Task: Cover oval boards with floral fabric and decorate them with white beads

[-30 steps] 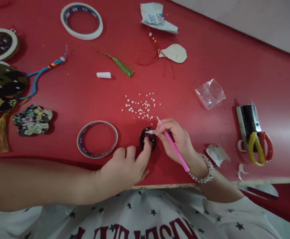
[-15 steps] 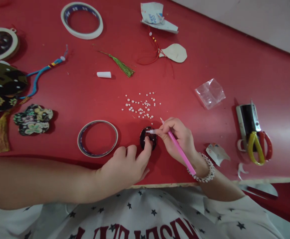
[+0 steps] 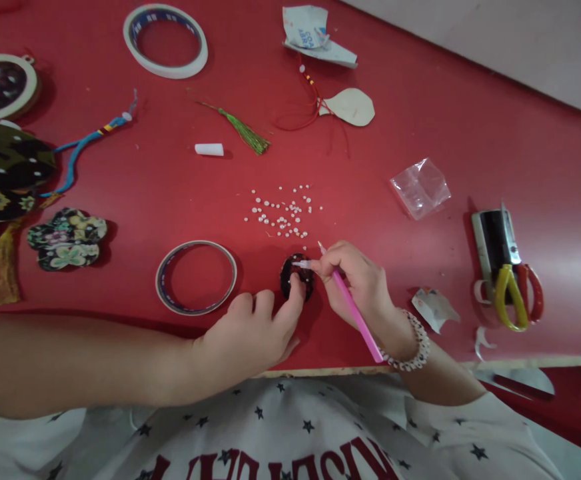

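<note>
A small dark round piece [image 3: 287,275] with tiny white beads lies near the table's front edge. My left hand [image 3: 253,330] rests beside it, the index fingertip pressing on its face and the other fingers curled. My right hand [image 3: 358,277] is closed around a pink pen [image 3: 356,312], whose pale tip points away from me. The same hand pinches something with a clear tapered nozzle [image 3: 301,265], its end over the round piece; the body behind the nozzle is hidden by the fingers. Loose pearl beads [image 3: 283,219] lie scattered just beyond.
Tape rolls [image 3: 195,277] lie at left and far left. Scissors [image 3: 513,280] rest on a dark flat object at right. Around are a plastic bag [image 3: 420,189], a white cap [image 3: 209,149], a green tassel [image 3: 244,131], a flower-shaped piece [image 3: 66,239] and paper scraps [image 3: 435,309].
The pink pen and my right hand have shifted slightly, the pen's rear end moving left. My left hand and the round piece stay in place.
</note>
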Action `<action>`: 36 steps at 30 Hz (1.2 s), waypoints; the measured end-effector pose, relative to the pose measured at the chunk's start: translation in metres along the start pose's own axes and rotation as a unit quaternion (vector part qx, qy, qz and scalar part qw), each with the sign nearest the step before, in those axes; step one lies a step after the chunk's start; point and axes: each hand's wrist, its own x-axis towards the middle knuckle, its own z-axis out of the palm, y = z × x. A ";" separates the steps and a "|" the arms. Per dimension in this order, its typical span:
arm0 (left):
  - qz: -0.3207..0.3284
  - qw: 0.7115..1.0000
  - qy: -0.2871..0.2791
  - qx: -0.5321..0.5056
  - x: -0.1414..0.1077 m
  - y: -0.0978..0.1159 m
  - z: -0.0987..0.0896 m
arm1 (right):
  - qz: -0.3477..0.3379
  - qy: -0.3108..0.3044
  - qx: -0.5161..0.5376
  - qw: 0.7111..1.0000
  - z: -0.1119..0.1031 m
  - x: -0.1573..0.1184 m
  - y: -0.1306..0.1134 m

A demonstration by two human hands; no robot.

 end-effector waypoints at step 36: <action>0.015 0.998 0.031 -0.045 0.000 -0.001 0.003 | -0.145 -0.248 -0.286 0.914 -0.026 0.025 -0.058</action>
